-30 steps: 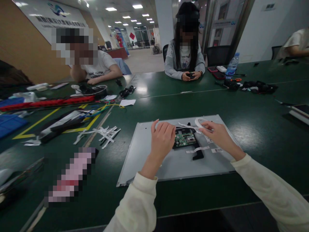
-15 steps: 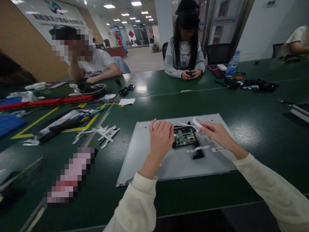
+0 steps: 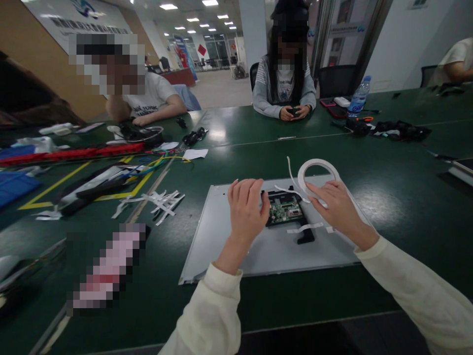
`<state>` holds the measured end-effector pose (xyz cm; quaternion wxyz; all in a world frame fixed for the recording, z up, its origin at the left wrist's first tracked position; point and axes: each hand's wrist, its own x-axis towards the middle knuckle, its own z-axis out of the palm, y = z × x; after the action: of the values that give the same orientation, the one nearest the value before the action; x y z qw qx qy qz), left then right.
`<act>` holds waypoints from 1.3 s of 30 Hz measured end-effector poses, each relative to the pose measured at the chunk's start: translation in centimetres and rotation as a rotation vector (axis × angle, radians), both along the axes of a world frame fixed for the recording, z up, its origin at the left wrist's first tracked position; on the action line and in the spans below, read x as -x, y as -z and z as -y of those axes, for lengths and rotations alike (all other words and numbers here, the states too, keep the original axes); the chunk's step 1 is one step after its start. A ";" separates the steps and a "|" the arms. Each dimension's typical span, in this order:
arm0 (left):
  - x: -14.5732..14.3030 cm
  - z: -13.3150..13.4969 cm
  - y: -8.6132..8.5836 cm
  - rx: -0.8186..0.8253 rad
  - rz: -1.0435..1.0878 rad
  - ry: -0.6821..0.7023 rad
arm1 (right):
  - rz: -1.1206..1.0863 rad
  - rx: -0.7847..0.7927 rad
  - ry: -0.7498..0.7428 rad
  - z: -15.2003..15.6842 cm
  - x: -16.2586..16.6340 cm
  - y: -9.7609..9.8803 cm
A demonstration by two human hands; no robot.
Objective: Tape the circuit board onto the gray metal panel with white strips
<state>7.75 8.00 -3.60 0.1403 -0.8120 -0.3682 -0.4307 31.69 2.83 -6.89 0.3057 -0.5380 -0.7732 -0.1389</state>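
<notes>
My right hand (image 3: 338, 209) grips a roll of white tape (image 3: 302, 172) at its lower edge, above the right part of a flat grey panel (image 3: 218, 236). A loose end of tape sticks up to the left of the roll. Over the panel's left half, my left hand (image 3: 247, 207) is raised with curled fingers and the thumb apart; nothing shows in it. Between the hands, a green circuit board (image 3: 284, 212) sits in a black frame on the panel. One white tape strip (image 3: 305, 228) crosses the black piece below the board, and another lies along the frame's top.
Torn white strips (image 3: 164, 203) lie left of the panel, near a blurred-out pink object (image 3: 111, 266). Farther left are a black-and-white bundle (image 3: 88, 190) and a red strip (image 3: 74, 154). Two people sit across the green table; a water bottle (image 3: 359, 96) stands at the back right.
The tape roll has turned so its ring faces me, and its loose end now stands up. My left thumb has come away from the fingers. The panel stays in place.
</notes>
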 end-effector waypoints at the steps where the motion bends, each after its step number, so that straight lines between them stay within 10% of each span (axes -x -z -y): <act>1: -0.2 0.2 0.0 -0.022 -0.023 0.040 | 0.031 -0.005 -0.015 0.1 0.3 -0.1; 20: -3.2 2.9 1.2 -0.033 -0.418 0.164 | 0.052 -0.019 -0.097 1.3 3.3 -0.6; 39: -2.9 3.0 0.8 0.249 -0.146 0.106 | -0.124 -0.022 -0.101 0.9 2.9 0.3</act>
<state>10.61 5.02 -4.37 0.0421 -0.8705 -0.3642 -0.3282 28.75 1.92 -7.20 0.3656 -0.5023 -0.7774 -0.0983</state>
